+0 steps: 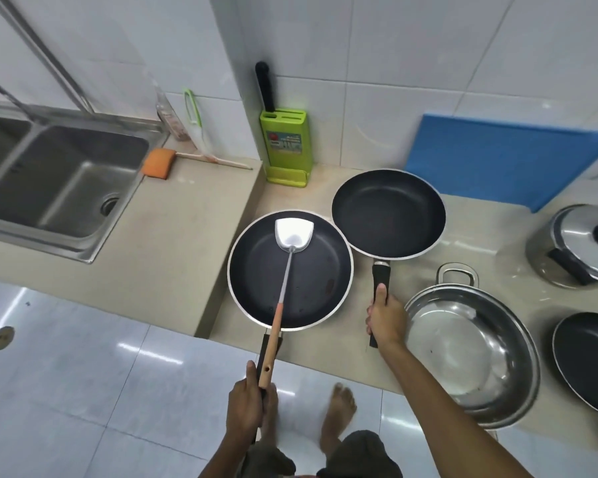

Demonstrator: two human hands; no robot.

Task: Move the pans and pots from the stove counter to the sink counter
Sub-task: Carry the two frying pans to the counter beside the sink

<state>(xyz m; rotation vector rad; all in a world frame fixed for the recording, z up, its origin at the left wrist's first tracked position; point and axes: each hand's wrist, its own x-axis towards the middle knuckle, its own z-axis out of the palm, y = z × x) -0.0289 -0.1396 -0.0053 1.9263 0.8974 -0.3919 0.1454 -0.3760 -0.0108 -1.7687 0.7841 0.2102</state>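
My left hand (247,405) grips the black handle of a dark frying pan (311,274), held above the lower counter's left end. A metal spatula (292,236) with a wooden handle lies in that pan, its handle reaching back to my left hand. My right hand (387,317) is closed around the black handle of a second dark frying pan (387,212), which sits further back on the lower counter. To the right are a wide steel pot (470,343), a lidded steel pot (577,246) and part of another dark pan (591,360).
The raised sink counter (173,229) lies to the left, with a double steel sink (56,181), an orange sponge (157,163) and a bottle by the wall. A green knife block (287,146) and a blue cutting board (504,157) stand against the tiles. My bare feet show on the tiled floor.
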